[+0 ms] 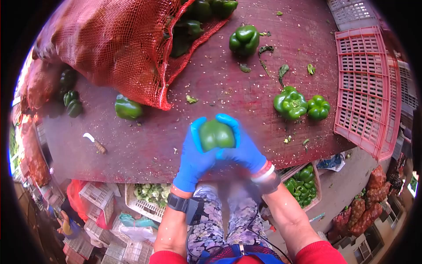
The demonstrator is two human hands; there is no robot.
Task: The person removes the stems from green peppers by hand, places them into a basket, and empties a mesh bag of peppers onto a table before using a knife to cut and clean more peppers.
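Both hands wear blue gloves and together hold one green bell pepper (pixel 216 135) over the near edge of a dark red table (pixel 228 88). My left hand (pixel 195 154) cups the pepper from the left, and my right hand (pixel 244 147) wraps it from the right and top. Loose green peppers lie on the table: one at the top middle (pixel 244 39), two side by side at the right (pixel 290 103), (pixel 318 108), and one by the sack (pixel 128 107).
A red mesh sack (pixel 114 44) with peppers spilling out fills the table's upper left. A small knife (pixel 95 143) lies at the left. A pink plastic crate (pixel 367 88) stands on the right edge. Below are crates holding peppers (pixel 303 185) and pale greens (pixel 151 193).
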